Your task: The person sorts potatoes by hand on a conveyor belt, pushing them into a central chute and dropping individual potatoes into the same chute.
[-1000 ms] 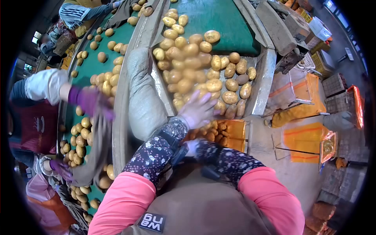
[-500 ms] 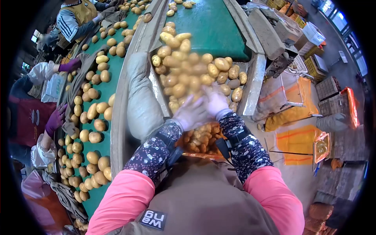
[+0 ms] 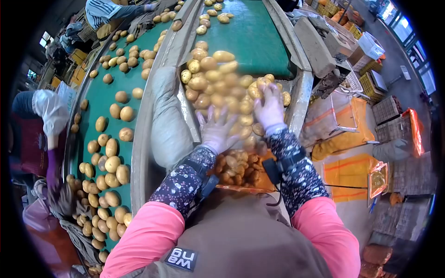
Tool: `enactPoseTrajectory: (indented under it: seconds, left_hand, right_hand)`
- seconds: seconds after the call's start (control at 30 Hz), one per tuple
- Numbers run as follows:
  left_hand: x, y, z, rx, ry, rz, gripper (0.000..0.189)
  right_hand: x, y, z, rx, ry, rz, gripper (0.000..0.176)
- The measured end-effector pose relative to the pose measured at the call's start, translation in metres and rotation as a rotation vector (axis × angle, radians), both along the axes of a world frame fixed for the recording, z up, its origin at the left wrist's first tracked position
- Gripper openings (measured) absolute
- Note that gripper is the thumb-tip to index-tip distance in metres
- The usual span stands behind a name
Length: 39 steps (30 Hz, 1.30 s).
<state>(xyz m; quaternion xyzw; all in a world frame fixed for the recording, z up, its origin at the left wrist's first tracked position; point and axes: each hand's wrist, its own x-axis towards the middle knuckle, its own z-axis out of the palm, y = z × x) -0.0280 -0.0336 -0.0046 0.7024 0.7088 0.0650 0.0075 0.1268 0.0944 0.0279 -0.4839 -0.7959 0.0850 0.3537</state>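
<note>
Many potatoes (image 3: 211, 83) lie heaped at the lower end of a green belt, and those in the middle are blurred by motion. My left hand (image 3: 215, 131) is spread flat at the near left side of the heap, fingers apart. Farther right, my right hand (image 3: 270, 109) rests against potatoes with its fingers stretched forward and apart. Neither hand is closed round a potato. Below my wrists, more potatoes (image 3: 236, 167) fill an orange mesh bag (image 3: 252, 186) in front of my body.
Metal side walls (image 3: 301, 95) flank the chute, with a grey padded cloth (image 3: 169, 116) along the left. A second green belt (image 3: 88, 153) carries potatoes at left, where co-workers stand. Orange bags on frames (image 3: 347, 173) and crates (image 3: 387, 109) are at right.
My hands have moved apart, the left one back and left, the right one forward and right. Potatoes have shifted down the chute, and co-workers' arms at left have moved.
</note>
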Motion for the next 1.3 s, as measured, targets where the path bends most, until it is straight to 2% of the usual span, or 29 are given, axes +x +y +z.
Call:
enactPoseTrajectory:
  seconds: [0.07,0.17,0.2,0.3,0.33,0.43,0.6,0.7,0.73,0.83,0.87,0.97,1.0,1.03,1.07,1.13,1.17,1.2,1.23,1.27,1.3]
  left_hand:
    - [-0.001,0.001,-0.003,-0.017,0.021,-0.048,0.067]
    - [-0.006,0.001,-0.015,-0.013,-0.062,-0.107,0.07]
    - [-0.005,0.001,-0.011,-0.028,-0.076,-0.108,0.067]
    - [-0.004,0.0,-0.007,-0.053,-0.064,-0.118,0.067]
    - [-0.004,0.001,-0.006,-0.053,-0.054,-0.129,0.068]
    - [-0.004,-0.001,-0.006,-0.043,-0.042,-0.165,0.07]
    - [-0.005,-0.003,-0.007,-0.031,-0.024,-0.208,0.072]
    - [-0.01,-0.002,-0.013,-0.049,-0.086,-0.334,0.072]
    - [-0.011,-0.002,-0.019,0.08,-0.018,-0.424,0.068]
    - [-0.011,-0.001,-0.021,-0.041,0.042,-0.491,0.071]
    - [-0.01,0.0,-0.023,-0.082,0.075,-0.477,0.075]
    - [-0.01,0.003,-0.019,-0.307,-0.098,-0.444,0.077]
    - [-0.006,0.004,-0.007,-0.334,-0.007,-0.445,0.077]
    - [-0.007,0.003,-0.009,-0.252,0.011,-0.461,0.077]
    - [-0.009,0.001,-0.014,-0.17,0.028,-0.476,0.078]
    - [-0.01,0.001,-0.018,-0.081,0.067,-0.493,0.078]
    - [-0.01,0.002,-0.019,-0.074,0.088,-0.497,0.077]
    - [-0.01,0.001,-0.02,-0.069,0.108,-0.503,0.077]
    - [-0.009,-0.001,-0.021,-0.076,0.1,-0.499,0.076]
    - [-0.008,-0.002,-0.021,-0.079,0.093,-0.497,0.076]
    - [-0.008,-0.001,-0.021,-0.078,0.089,-0.494,0.075]
  right_hand:
    - [-0.002,0.035,-0.012,0.165,0.017,-0.002,0.038]
    - [-0.017,0.045,-0.003,0.039,0.107,0.217,0.034]
    - [-0.024,0.038,-0.002,0.095,0.047,0.261,0.033]
    - [-0.051,0.018,0.007,-0.081,-0.483,0.147,0.029]
    - [-0.055,0.02,0.008,-0.1,-0.541,0.119,0.025]
    - [-0.054,0.028,0.013,-0.251,-0.507,0.183,0.025]
    - [-0.058,0.034,0.012,-0.373,-0.504,0.118,0.028]
    - [-0.051,0.035,0.017,-0.404,-0.432,0.159,0.035]
    - [-0.046,0.033,0.021,-0.412,-0.404,0.178,0.039]
    - [-0.029,0.027,0.02,-0.483,-0.013,0.118,0.049]
    - [-0.021,0.028,0.02,-0.454,0.136,0.133,0.047]
    - [0.015,0.044,0.039,-0.221,0.504,0.154,0.05]
    - [0.029,0.042,0.067,-0.131,0.582,0.171,0.05]
    - [0.046,0.04,0.103,-0.038,0.658,0.187,0.05]
    - [0.065,0.043,0.131,0.159,0.662,0.195,0.051]
    - [0.118,0.055,0.186,0.708,0.576,0.141,0.053]
    - [0.144,0.063,0.214,0.855,0.546,0.09,0.054]
    - [0.165,0.071,0.246,0.908,0.601,0.076,0.057]
    - [0.197,0.09,0.255,0.901,0.438,-0.073,0.057]
    - [0.23,0.109,0.265,0.898,0.27,-0.215,0.057]
    - [0.265,0.136,0.27,0.81,-0.111,-0.476,0.054]
